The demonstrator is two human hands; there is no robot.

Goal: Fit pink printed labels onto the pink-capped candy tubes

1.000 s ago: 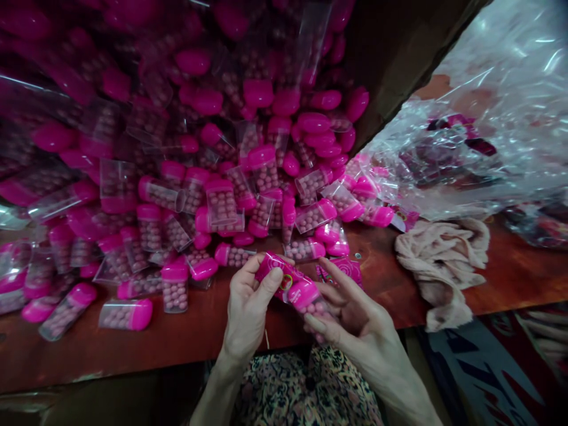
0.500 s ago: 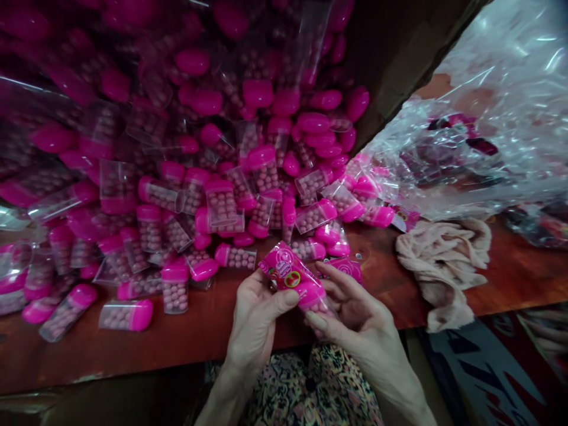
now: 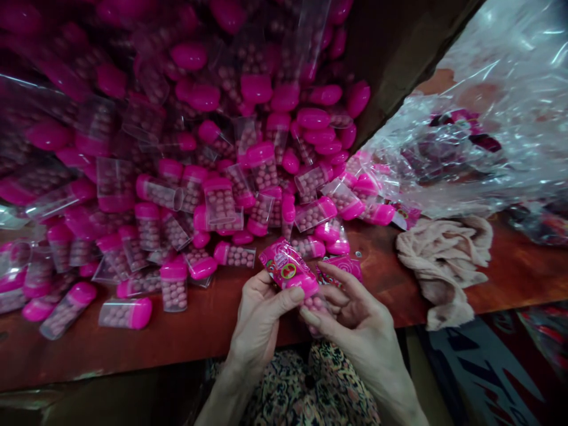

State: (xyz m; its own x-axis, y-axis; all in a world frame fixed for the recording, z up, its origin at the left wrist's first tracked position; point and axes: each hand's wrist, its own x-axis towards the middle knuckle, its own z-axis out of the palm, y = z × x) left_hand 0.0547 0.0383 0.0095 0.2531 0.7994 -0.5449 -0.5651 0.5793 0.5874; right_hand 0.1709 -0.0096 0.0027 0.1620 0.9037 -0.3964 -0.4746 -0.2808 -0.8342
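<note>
Between my hands is a small clear candy container (image 3: 316, 303) with round pink candies and a pink cap. A shiny pink printed wrapper (image 3: 284, 260) extends from its cap end, tilted up to the left. My left hand (image 3: 265, 310) is closed on the wrapper, with its thumb pressed by the cap. My right hand (image 3: 361, 310) grips the candy-filled lower end between thumb and fingers; part of that end is hidden. Just behind the right fingers lie more pink printed wrappers (image 3: 348, 266) on the reddish-brown table (image 3: 195, 337).
A large heap of similar pink-capped candy containers (image 3: 220, 201) spills over the table from a dark cardboard box (image 3: 399, 59). To the right are a crumpled beige cloth (image 3: 444, 254) and clear plastic bags (image 3: 501, 171). One container (image 3: 125, 313) lies near the front edge.
My left thumb has shifted from the wrapper's upper part down to the cap. The wrapper now shows its printed face more fully. My right hand stays on the container's lower end.
</note>
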